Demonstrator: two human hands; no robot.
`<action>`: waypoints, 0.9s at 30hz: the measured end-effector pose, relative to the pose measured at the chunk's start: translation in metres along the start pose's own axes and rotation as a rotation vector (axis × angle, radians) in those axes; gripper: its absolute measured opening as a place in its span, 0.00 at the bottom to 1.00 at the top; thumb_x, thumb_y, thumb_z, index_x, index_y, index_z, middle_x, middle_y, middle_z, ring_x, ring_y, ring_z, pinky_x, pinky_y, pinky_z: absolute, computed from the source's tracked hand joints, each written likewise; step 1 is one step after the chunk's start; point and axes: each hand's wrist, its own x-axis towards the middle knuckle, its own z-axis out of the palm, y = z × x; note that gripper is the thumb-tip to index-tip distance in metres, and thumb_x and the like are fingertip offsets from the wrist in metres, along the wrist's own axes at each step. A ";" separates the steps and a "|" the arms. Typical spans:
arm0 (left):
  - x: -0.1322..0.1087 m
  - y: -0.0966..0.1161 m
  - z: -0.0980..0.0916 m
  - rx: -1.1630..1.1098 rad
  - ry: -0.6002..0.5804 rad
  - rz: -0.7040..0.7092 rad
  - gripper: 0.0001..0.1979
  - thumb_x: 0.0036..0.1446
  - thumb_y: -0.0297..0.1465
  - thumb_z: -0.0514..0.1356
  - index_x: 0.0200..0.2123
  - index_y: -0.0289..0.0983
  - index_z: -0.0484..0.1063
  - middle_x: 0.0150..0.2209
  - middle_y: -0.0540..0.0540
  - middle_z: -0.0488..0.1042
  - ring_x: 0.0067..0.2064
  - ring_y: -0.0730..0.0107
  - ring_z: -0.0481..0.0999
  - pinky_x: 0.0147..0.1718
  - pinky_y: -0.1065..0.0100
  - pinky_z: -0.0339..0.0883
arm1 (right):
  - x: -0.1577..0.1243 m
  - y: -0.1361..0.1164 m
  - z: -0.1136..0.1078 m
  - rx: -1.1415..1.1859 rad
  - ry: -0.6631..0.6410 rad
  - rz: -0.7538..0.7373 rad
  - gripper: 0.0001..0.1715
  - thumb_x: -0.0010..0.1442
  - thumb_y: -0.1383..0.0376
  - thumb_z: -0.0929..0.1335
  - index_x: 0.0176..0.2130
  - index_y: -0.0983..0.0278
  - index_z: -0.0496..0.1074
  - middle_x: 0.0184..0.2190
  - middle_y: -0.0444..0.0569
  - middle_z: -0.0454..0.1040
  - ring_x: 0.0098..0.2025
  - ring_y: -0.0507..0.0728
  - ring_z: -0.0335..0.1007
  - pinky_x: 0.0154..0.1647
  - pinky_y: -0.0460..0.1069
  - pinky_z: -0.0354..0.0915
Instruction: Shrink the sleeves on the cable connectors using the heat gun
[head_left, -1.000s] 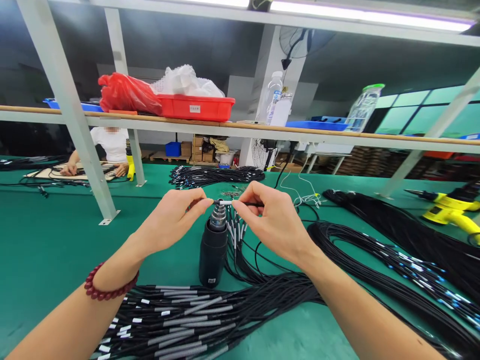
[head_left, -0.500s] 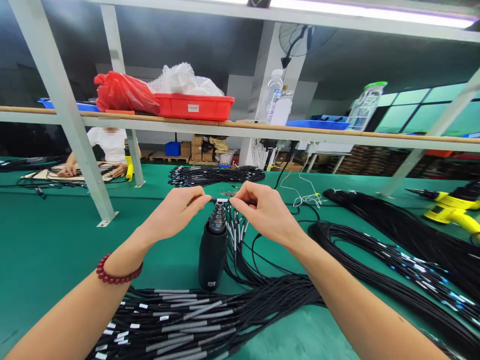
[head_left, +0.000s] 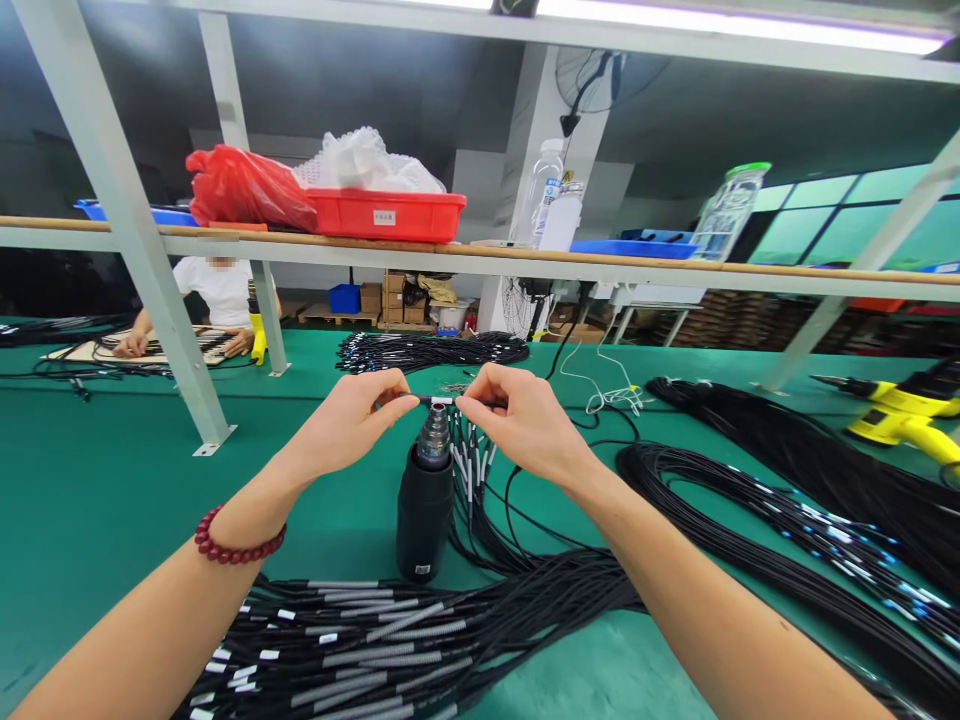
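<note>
My left hand (head_left: 341,425) and right hand (head_left: 525,425) pinched a thin black cable (head_left: 435,400) from opposite sides, held level just above the threaded metal top (head_left: 433,440) of a black cylindrical holder (head_left: 424,525); my fingers partly obscured the grip. Bundled black cables (head_left: 405,650) lay across the green bench mat (head_left: 150,480). Beyond, a co-worker (head_left: 217,290) worked at the far bench, below a shelf carrying a red tray (head_left: 386,215).

We saw a dark red bead bracelet (head_left: 240,535) at lower left, and black, grey-banded cables (head_left: 337,640) on the green surface (head_left: 112,480).
</note>
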 end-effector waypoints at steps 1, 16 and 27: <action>0.000 0.000 0.000 0.002 0.003 -0.001 0.13 0.62 0.37 0.52 0.28 0.37 0.66 0.24 0.53 0.66 0.27 0.73 0.63 0.27 0.70 0.55 | 0.000 0.000 0.000 0.002 0.001 -0.003 0.10 0.55 0.65 0.66 0.24 0.64 0.67 0.21 0.42 0.68 0.23 0.49 0.61 0.23 0.45 0.56; -0.001 0.003 -0.004 -0.013 -0.069 -0.082 0.25 0.65 0.46 0.43 0.26 0.37 0.67 0.23 0.52 0.68 0.27 0.71 0.67 0.28 0.70 0.57 | -0.005 0.002 -0.010 -0.051 -0.010 -0.080 0.12 0.59 0.65 0.66 0.27 0.65 0.75 0.21 0.42 0.73 0.23 0.49 0.63 0.26 0.46 0.57; 0.000 0.001 -0.001 -0.083 -0.048 -0.043 0.14 0.63 0.37 0.52 0.26 0.38 0.65 0.24 0.54 0.66 0.26 0.74 0.61 0.26 0.70 0.53 | -0.002 0.005 -0.008 0.002 -0.018 -0.069 0.09 0.56 0.69 0.67 0.27 0.66 0.76 0.24 0.44 0.76 0.25 0.50 0.65 0.28 0.46 0.60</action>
